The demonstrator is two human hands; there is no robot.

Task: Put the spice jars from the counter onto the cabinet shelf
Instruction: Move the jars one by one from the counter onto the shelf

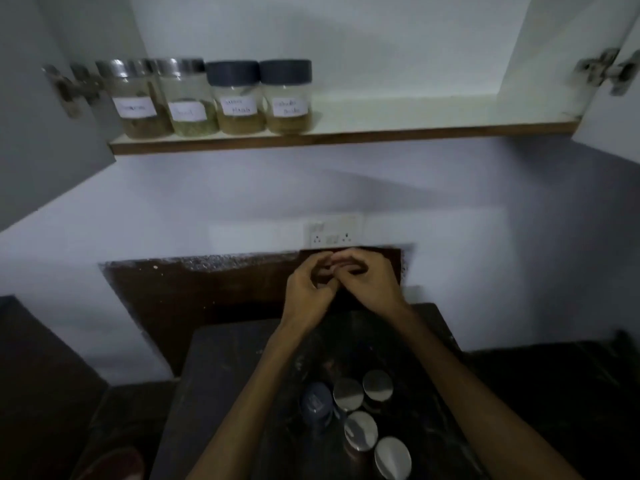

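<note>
Four spice jars (214, 98) sit in a row at upper left of the frame on the cabinet shelf (381, 133), touching side by side. Five more jars (356, 410) cluster on the dark worktop (225, 375) at lower centre, between the forearms and well below the hands. Left hand (308, 289) and right hand (367, 282) meet mid-frame, fingers curled, fingertips touching each other; neither holds a jar.
</note>
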